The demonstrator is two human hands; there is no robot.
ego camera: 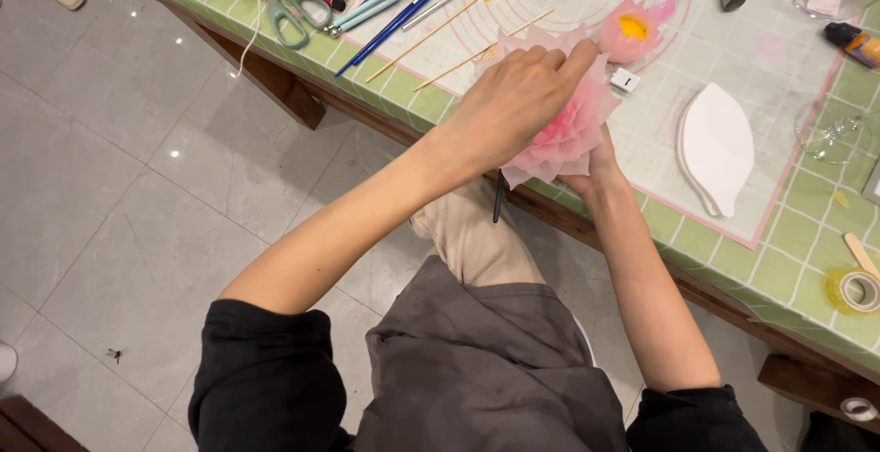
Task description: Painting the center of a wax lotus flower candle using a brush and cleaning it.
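At the edge of the green tiled table (779, 259), both hands hold a large pink paper flower (564, 136). From above, the left hand (513, 104) presses its fingers onto the petals, while the right hand (596, 170) grips it from beneath. Just beyond sits a smaller pink flower (631, 35) with a yellow centre.

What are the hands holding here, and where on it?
A pink layered flower: the left hand presses its top petals, the right hand grips it from underneath.

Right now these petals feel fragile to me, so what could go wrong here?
The left hand presses on the pink paper flower held at the table edge; its thin petals could crease or tear. The right hand supports it from below, mostly hidden, so a slip could drop it to the floor.
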